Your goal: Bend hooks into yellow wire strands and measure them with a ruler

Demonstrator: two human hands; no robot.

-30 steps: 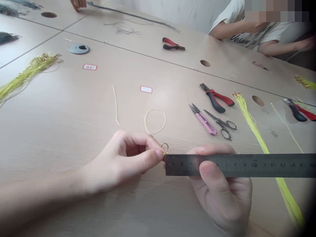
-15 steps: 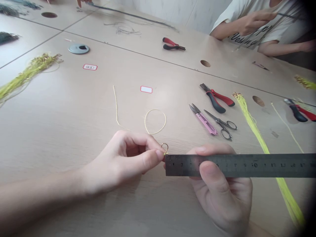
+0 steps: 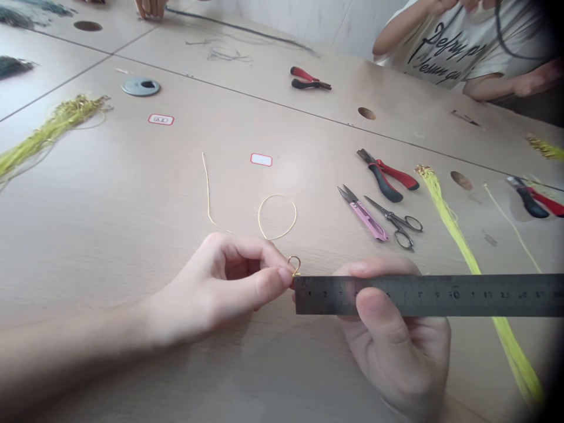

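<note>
My left hand [image 3: 238, 282] is closed in a pinch on a small gold wire loop [image 3: 294, 262] with a bit of yellow cord at its base. A steel ruler [image 3: 335, 295] lies across my right hand [image 3: 399, 346], held between the thumb in front and the fingers behind. Its left end touches or nearly touches the base of the loop. Just beyond my left hand, a thin yellow cord [image 3: 277, 195] curls in a ring on the table; whether it joins the loop is hidden by my fingers.
Pink thread snips [image 3: 363, 216], small scissors [image 3: 399, 222] and red-and-black pliers [image 3: 388, 173] lie to the right. Yellow cord bundles [image 3: 458, 226] rest on both sides. Another pair of pliers [image 3: 308, 79] and a grey disc [image 3: 141, 87] lie farther back. A co-worker [image 3: 449, 53] sits across.
My hands, the loop and the ruler stay in place. Across the table, the co-worker's hand has risen, and another person's hand at the far left has come farther into view.
</note>
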